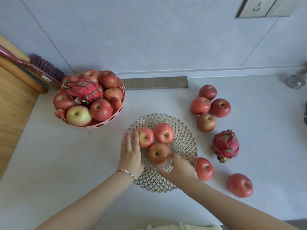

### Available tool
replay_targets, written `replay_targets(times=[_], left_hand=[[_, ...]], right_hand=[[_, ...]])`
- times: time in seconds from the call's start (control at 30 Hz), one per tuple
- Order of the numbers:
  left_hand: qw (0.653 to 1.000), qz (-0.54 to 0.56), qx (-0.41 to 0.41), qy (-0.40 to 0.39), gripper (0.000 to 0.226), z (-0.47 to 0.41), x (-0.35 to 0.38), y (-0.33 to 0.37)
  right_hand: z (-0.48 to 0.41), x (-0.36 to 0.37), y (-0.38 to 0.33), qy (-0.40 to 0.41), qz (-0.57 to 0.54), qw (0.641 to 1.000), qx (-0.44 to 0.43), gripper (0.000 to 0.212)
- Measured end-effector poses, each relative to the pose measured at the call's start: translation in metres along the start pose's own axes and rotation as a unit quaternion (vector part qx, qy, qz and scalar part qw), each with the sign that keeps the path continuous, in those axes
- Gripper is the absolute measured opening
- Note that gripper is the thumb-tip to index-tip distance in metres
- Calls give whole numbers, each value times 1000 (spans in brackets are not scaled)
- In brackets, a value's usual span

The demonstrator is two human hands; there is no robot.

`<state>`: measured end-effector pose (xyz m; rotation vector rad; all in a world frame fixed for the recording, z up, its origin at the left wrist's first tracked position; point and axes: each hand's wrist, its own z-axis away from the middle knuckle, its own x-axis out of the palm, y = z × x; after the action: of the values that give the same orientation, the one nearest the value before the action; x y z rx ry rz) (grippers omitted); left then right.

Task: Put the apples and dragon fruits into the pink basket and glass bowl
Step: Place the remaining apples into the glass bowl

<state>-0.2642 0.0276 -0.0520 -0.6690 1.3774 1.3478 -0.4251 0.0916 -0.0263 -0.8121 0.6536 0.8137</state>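
The glass bowl [184,140] sits mid-counter with three red apples in it. My left hand [131,151] lies flat on the bowl's left rim, fingers against the left apple [144,137]. My right hand [181,168] is spread at the bowl's near right; its thumb touches the near apple [159,154], which rests in the bowl. The pink basket [106,125] at the back left is heaped with several apples and a dragon fruit [83,90]. Right of the bowl, several loose apples [206,122] and a second dragon fruit [226,145] lie on the counter.
A wooden board [15,103] and a brush with purple bristles [44,65] stand at the far left. A grey metal strip [156,83] lies along the wall. A round grey object [294,81] sits at the far right. A wall socket [259,7] is above.
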Motion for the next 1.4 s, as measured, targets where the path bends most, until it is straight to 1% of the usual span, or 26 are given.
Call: replay_targets(times=[0.07,0.1,0.17,0.33,0.4,0.63,0.7,0.77,0.8,0.83,0.9,1.0,1.03,1.07,1.13,1.17,1.2,1.23,1.27,1.3,1.33,1.4], left_hand=[[996,70,-6,-60,106,7,0,3],[992,102,-12,-68,106,8,-2,5],[989,138,-19,-53,101,1,-8,8],[999,43,6,-10,83,-30,-22,10],[1000,20,5,-13,80,-37,-25,9],[999,45,18,-23,80,-29,-21,19],[997,39,71,-6,78,-20,-18,24],[991,17,135,12,76,-14,-12,23],[989,9,146,18,75,-13,-8,21],[990,10,138,20,73,-13,-5,19],[995,25,96,7,69,-12,-4,20],[997,12,69,-30,66,-12,-5,25],[997,4,64,-43,66,-12,-6,26],[997,-2,61,-51,65,-13,-7,26],[997,-7,58,-54,64,-13,-8,26],[997,-10,57,-52,64,-14,-8,25],[997,-15,54,-52,64,-14,-9,25],[997,-22,51,-52,64,-14,-9,26],[997,-27,48,-52,65,-14,-10,26],[997,-31,46,-53,65,-14,-10,27],[997,-34,44,-55,65,-14,-10,28],[996,-43,39,-61,65,-13,-12,30]], right_hand=[[-4,3,-8,10,-38,999,33,74],[-7,3,-11,13,-54,997,50,74],[-11,2,-15,11,-77,995,70,76],[-14,-3,-13,2,-132,989,61,76],[-14,-3,-11,6,-141,988,55,75],[-17,2,-13,17,-142,988,57,69],[-19,2,-11,13,-142,989,50,69],[-21,3,-9,17,-137,990,39,63],[-21,4,-8,23,-132,990,34,58],[-20,5,-7,30,-126,991,30,55],[-19,6,-4,35,-114,993,16,56],[-15,-1,2,-2,-120,993,-21,67],[-10,-7,6,3,-130,991,-42,68],[-5,-15,11,32,-134,989,-60,63],[10,-34,28,140,-125,979,-86,51],[16,-43,39,177,-115,974,-87,50],[20,-50,52,178,-102,976,-79,53],[24,-56,65,138,-85,985,-60,57],[26,-58,76,79,-58,994,-41,61],[28,-56,85,23,-22,999,-28,66],[27,-51,93,-13,13,1000,-25,71],[25,-38,102,-25,38,998,-38,79]])
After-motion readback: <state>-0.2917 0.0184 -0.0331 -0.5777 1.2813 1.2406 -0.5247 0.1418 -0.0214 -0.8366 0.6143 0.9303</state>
